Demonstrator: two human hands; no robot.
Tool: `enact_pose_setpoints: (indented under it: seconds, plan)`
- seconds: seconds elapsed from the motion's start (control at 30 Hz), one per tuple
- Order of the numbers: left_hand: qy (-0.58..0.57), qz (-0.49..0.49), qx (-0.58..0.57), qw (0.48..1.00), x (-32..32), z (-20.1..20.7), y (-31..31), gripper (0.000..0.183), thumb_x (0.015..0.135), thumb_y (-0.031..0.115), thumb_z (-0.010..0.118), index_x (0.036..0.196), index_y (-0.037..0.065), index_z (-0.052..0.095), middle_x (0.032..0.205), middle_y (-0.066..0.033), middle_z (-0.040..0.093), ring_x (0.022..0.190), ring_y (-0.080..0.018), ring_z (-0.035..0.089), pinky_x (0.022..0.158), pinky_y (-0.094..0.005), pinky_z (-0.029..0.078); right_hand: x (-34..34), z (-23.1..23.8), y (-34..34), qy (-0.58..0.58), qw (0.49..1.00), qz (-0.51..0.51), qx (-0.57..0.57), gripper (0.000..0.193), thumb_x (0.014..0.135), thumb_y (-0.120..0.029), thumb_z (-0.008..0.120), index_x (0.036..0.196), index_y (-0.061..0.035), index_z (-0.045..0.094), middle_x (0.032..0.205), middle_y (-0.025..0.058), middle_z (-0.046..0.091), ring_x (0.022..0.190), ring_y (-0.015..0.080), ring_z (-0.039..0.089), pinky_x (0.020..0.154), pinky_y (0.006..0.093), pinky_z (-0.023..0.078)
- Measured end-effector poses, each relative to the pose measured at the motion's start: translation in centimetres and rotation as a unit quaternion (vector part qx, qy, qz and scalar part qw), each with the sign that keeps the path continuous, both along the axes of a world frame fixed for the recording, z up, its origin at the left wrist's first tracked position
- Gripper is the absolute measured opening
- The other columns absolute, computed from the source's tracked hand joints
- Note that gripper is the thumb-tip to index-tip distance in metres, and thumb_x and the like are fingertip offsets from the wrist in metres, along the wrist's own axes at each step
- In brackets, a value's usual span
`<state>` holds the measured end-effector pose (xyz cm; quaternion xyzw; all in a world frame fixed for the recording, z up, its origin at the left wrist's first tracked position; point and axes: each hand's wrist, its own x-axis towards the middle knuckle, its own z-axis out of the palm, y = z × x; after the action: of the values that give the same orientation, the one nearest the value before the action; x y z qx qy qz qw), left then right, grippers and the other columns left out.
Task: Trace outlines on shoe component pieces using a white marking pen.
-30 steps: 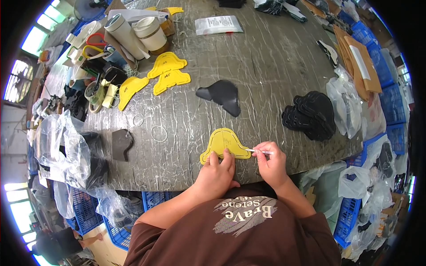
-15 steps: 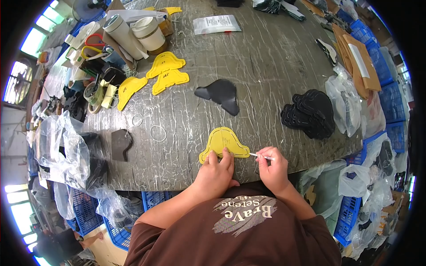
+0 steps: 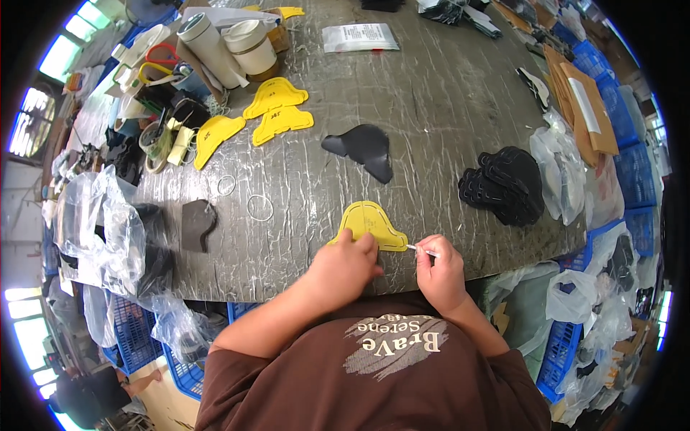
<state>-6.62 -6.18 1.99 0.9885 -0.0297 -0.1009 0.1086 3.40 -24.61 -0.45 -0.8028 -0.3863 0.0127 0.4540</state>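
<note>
A yellow bell-shaped template (image 3: 366,220) with a slotted outline lies on the table right in front of me. My left hand (image 3: 343,267) rests on its lower left part, fingers apart and pressing down, and covers that corner. In the pinched fingers of my right hand (image 3: 441,271) is a slim white pen (image 3: 422,250), its tip at the template's lower right corner. Beyond the template lies a loose black curved piece (image 3: 365,149). To the right sits a pile of black cut pieces (image 3: 503,185). Whether anything lies under the template is hidden.
More yellow templates (image 3: 276,97) lie at the far left, near a white tumbler (image 3: 210,47) and a lidded cup (image 3: 249,50). Two thin rings (image 3: 260,207) and a dark piece (image 3: 198,225) are on the left. Plastic bags (image 3: 557,169) and brown card (image 3: 575,93) line the right edge.
The view has shifted slightly. My left hand has moved a little on the template, its fingers more bent and spread. The pen remains at the lower right corner.
</note>
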Motion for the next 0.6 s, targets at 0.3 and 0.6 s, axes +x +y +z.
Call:
enact_pose_setpoints:
  seconds: [0.3, 0.6]
  plan:
    - [0.109, 0.001, -0.283, 0.953, 6.2, -1.9, 6.4, 0.018, 0.076, 0.009, 0.066, 0.093, 0.003, 0.067, 0.087, -0.0134, 0.069, 0.082, -0.03, 0.066, 0.074, -0.039, 0.052, 0.2, 0.7, 0.4, -0.02, 0.999, 0.007, -0.039, 0.017, 0.082, 0.004, 0.064, 0.088, -0.0023, 0.049, 0.081, 0.0146, 0.062, 0.071, 0.0356, 0.062, 0.063, 0.0409, 0.05]
    - [0.108, 0.002, -0.293, 0.95, 6.4, -2.5, 6.5, 0.022, 0.066, 0.011, 0.071, 0.087, 0.006, 0.07, 0.084, -0.015, 0.069, 0.081, -0.0336, 0.067, 0.071, -0.0411, 0.051, -0.9, 0.7, 5.9, 0.015, 0.973, 0.223, 0.064, 0.017, 0.08, -0.002, 0.072, 0.091, -0.0043, 0.059, 0.086, 0.0116, 0.069, 0.075, 0.0307, 0.067, 0.067, 0.0388, 0.052]
